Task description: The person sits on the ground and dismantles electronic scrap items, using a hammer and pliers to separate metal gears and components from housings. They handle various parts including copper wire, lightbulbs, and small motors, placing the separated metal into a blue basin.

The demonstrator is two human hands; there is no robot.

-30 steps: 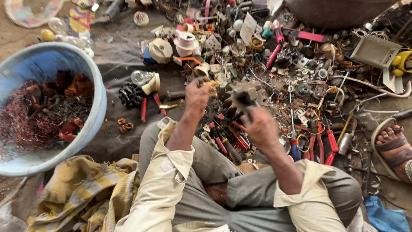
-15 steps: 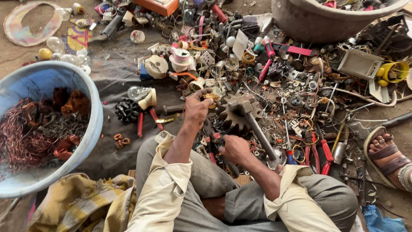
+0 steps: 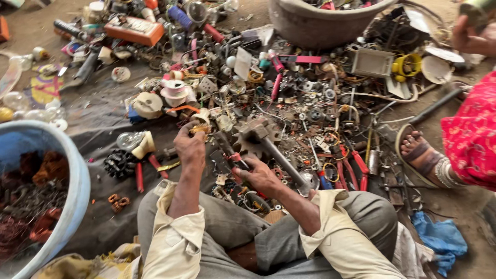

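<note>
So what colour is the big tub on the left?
Light blue: the tub shows best in the head view, at the left edge.

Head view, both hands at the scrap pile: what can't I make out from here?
- Small brass-coloured piece in the left hand: mostly hidden by the fingers.
- Right hand: its grip on the red-handled tool is covered by the fingers.
- Blue plastic tub of copper wire: cut off by the left edge.
- Grey basin: contents cut off by the top edge.
- Second person's hand, top right: blurred.
</note>
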